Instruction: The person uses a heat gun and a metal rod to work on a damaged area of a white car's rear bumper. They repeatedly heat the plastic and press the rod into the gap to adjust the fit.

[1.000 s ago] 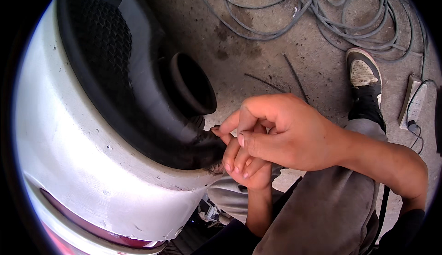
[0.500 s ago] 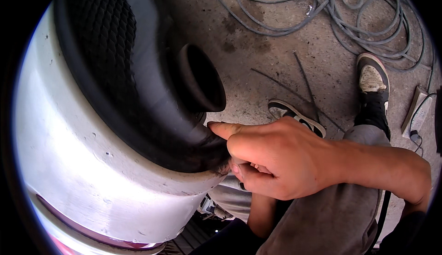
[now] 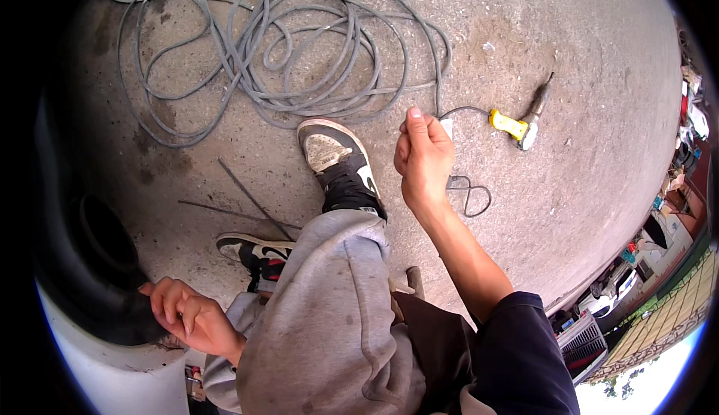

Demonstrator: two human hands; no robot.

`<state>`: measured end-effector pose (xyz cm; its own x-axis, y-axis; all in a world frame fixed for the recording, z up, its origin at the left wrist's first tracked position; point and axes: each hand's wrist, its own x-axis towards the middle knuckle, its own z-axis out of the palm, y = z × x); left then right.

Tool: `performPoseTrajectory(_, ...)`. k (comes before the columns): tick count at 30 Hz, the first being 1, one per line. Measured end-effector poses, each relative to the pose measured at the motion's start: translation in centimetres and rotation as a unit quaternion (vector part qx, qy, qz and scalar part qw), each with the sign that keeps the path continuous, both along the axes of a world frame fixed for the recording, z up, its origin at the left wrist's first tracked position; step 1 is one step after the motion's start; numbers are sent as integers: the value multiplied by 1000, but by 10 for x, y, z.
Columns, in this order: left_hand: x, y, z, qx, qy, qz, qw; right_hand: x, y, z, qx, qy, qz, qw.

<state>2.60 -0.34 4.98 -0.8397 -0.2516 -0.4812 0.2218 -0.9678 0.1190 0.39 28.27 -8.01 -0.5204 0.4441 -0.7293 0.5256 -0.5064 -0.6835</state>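
Note:
At the lower left, my left hand has loosely bent fingers, somewhat apart, with the tips touching or beside the black trim of a white vehicle panel. A dark round opening is just above them. My right hand is raised over the concrete floor, thumb and fingers closed; whatever is between them, if anything, is hidden. It appears just left of a metal tool with a yellow grip, lying on the floor, and partly hides a white power strip.
Looped grey hose covers much of the upper floor. Two thin dark rods lie near my shoes. Assorted clutter lines the right side, with a slatted plastic piece at the lower right.
The view has swung rightward, bringing the yellow-gripped tool and clutter into sight. My right hand has left the trim and risen over the floor; my left hand remains by the trim.

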Motion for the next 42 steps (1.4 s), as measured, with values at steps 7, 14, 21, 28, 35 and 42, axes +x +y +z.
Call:
performPoseTrajectory(7,1,3,2,28,-12,29,999,99,171,-88,59,-126,-214,967)
performPoseTrajectory(14,1,6,-4,26,-61,13,998,122,328,-189,23,-222,-222,949)
performPoseTrajectory(21,0,2,7,-14,-89,15,996,123,329,-214,30,-230,-189,954)
performPoseTrajectory(28,-5,4,6,-8,-101,8,995,119,349,-222,70,-256,-84,960)
performPoseTrajectory(35,-2,2,7,-29,-106,6,994,121,358,-220,22,-239,-113,964)
performPoseTrajectory(42,-4,1,2,-73,-113,-9,991,206,520,-251,-265,-176,-198,927)
